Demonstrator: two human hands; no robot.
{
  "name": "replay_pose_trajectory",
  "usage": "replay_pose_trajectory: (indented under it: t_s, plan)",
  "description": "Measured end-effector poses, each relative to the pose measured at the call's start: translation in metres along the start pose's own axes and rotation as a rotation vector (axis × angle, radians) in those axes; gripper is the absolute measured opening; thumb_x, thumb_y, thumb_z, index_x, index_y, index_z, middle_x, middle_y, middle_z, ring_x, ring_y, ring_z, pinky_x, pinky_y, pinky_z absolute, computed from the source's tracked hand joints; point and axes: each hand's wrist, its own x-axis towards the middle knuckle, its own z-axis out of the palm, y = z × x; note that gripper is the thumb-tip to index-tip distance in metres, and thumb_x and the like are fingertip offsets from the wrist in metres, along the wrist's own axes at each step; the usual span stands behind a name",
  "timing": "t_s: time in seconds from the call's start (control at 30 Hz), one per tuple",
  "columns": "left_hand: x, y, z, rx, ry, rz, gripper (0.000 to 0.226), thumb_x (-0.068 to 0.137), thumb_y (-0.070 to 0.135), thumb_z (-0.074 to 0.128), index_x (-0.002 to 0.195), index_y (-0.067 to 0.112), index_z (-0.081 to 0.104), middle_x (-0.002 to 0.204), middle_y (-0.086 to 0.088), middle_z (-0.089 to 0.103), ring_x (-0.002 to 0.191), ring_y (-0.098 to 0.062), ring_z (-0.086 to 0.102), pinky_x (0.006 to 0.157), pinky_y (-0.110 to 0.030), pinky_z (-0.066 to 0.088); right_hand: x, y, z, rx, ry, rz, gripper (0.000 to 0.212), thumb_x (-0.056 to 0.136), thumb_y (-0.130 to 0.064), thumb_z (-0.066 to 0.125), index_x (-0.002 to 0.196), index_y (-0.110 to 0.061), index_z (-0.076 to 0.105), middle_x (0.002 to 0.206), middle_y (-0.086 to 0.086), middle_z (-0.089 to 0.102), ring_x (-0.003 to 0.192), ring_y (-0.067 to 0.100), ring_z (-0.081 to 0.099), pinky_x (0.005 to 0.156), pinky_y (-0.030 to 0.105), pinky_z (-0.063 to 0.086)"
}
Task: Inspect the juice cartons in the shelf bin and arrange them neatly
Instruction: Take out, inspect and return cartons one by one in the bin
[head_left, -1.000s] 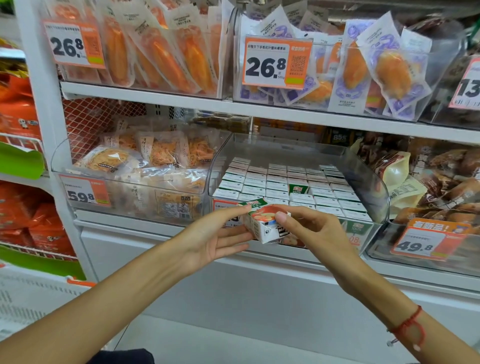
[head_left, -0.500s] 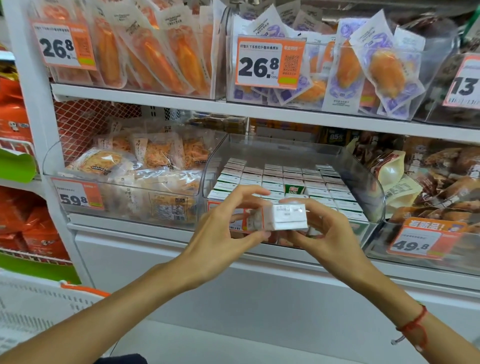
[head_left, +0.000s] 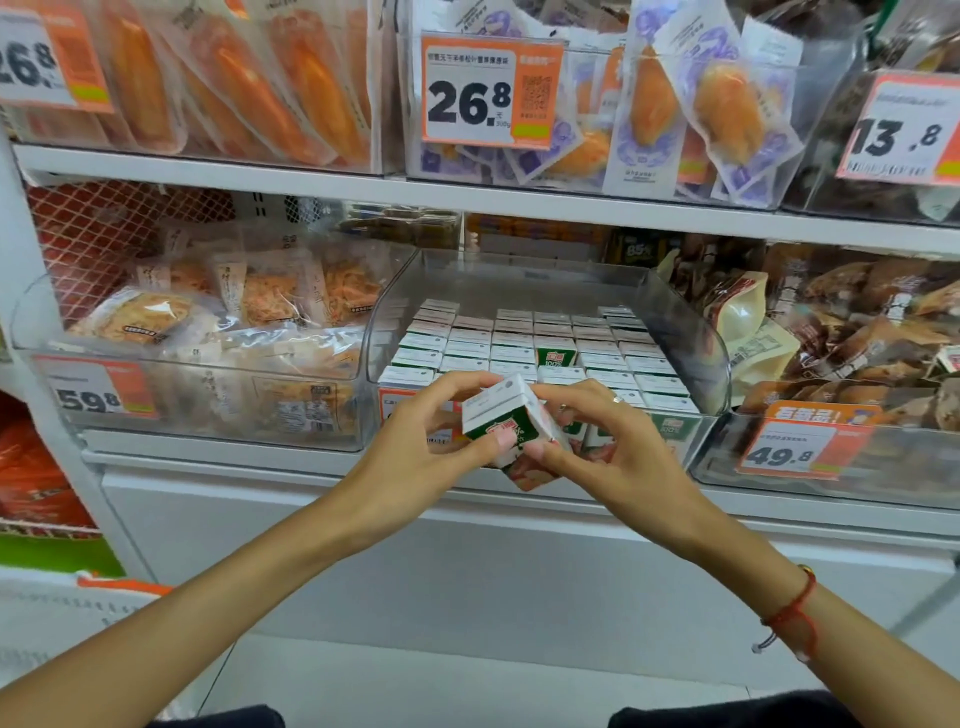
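The clear shelf bin (head_left: 691, 338) holds tidy rows of juice cartons (head_left: 519, 343). One carton (head_left: 506, 421), half a second ago level with its white face forward, is now tipped corner-up before the bin's front edge (inspection continuing, I judge). The left hand (head_left: 415, 441) and right hand (head_left: 613, 447) meet there, fingers curled round the carton.

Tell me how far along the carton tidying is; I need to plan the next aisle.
Mostly done: the cartons in the clear bin stand in even rows, white tops up. In hand: one juice carton, tilted in front of the bin, gripped by the left hand and right hand. Left: return it, and fix one odd carton showing its green face among the white tops.
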Motion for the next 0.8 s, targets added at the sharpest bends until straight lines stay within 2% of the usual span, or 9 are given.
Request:
replay_pose_trajectory:
  t_s: [0.07,0.17,0.23,0.3,0.4,0.47,0.53,0.7,0.8]
  plan:
    - [0.001,0.004,0.002,0.003,0.005,0.025,0.039,0.081,0.033,0.068,0.118,0.038,0.059,0.109,0.026,0.065,0.104,0.004,0.061,0.077,-0.011,0.051,0.003,0.000,-0.004,-0.040,0.020,-0.014,0.047,0.081,-0.043,0.068,0.125,-0.030,0.064,0.110,-0.013,0.062,0.108,0.013,0.056,0.082,0.041,0.056]
    - [0.008,0.010,0.004,0.007,0.083,0.049,0.035,0.079,0.036,0.064,0.113,0.044,0.058,0.106,0.031,0.066,0.101,0.007,0.062,0.075,-0.011,0.051,0.009,0.004,-0.015,-0.124,0.062,-0.027,0.045,0.080,-0.056,0.062,0.119,-0.033,0.067,0.114,-0.025,0.064,0.112,-0.002,0.056,0.092,0.031,0.052]
    - [0.017,0.014,0.004,0.004,0.167,0.061,0.031,0.084,0.031,0.065,0.111,0.044,0.059,0.102,0.025,0.069,0.098,0.004,0.064,0.071,-0.010,0.051,0.011,0.013,-0.026,-0.208,0.077,0.016,0.047,0.083,-0.063,0.053,0.120,-0.037,0.064,0.120,-0.029,0.060,0.118,-0.006,0.052,0.099,0.030,0.047]
    - [0.030,0.018,0.006,0.032,0.252,0.090,0.031,0.089,0.024,0.065,0.114,0.041,0.059,0.106,0.019,0.068,0.100,-0.003,0.064,0.074,-0.015,0.054,0.011,0.026,-0.036,-0.361,0.083,0.064,0.045,0.090,-0.056,0.049,0.128,-0.035,0.060,0.130,-0.018,0.059,0.125,0.003,0.049,0.103,0.034,0.044]
    - [0.058,0.023,0.012,0.063,0.301,0.141,0.032,0.094,0.017,0.062,0.122,0.030,0.057,0.115,0.005,0.066,0.109,-0.015,0.062,0.091,-0.033,0.055,0.011,0.040,-0.045,-0.618,0.108,0.080,0.042,0.098,-0.041,0.048,0.133,-0.021,0.058,0.133,-0.001,0.061,0.125,0.017,0.051,0.104,0.032,0.040]
    - [0.080,0.023,0.019,0.077,0.296,0.158,0.035,0.095,0.011,0.061,0.129,0.017,0.057,0.119,-0.002,0.064,0.110,-0.018,0.061,0.094,-0.036,0.054,0.012,0.045,-0.045,-0.707,0.101,0.109,0.042,0.100,-0.040,0.046,0.131,-0.016,0.059,0.131,0.003,0.062,0.121,0.021,0.054,0.100,0.034,0.041]
    - [0.101,0.020,0.028,0.136,0.275,0.168,0.039,0.095,0.009,0.061,0.134,0.009,0.055,0.124,-0.008,0.062,0.110,-0.017,0.060,0.093,-0.031,0.053,0.012,0.047,-0.044,-0.734,0.088,0.135,0.044,0.101,-0.042,0.042,0.129,-0.015,0.061,0.128,0.003,0.063,0.117,0.023,0.057,0.097,0.036,0.044]
    - [0.138,-0.007,0.043,0.332,0.231,0.141,0.042,0.094,0.010,0.064,0.135,0.012,0.055,0.126,-0.010,0.058,0.115,-0.020,0.055,0.099,-0.036,0.047,0.013,0.049,-0.044,-0.717,0.104,0.156,0.044,0.100,-0.045,0.042,0.127,-0.017,0.063,0.126,0.001,0.064,0.114,0.022,0.057,0.095,0.035,0.042]
    - [0.148,-0.018,0.037,0.382,0.136,0.120,0.040,0.093,0.013,0.065,0.132,0.016,0.056,0.125,-0.007,0.060,0.115,-0.019,0.056,0.095,-0.028,0.048,0.013,0.052,-0.044,-0.711,0.116,0.172,0.044,0.100,-0.047,0.042,0.127,-0.019,0.062,0.126,-0.002,0.063,0.114,0.020,0.056,0.095,0.034,0.041]
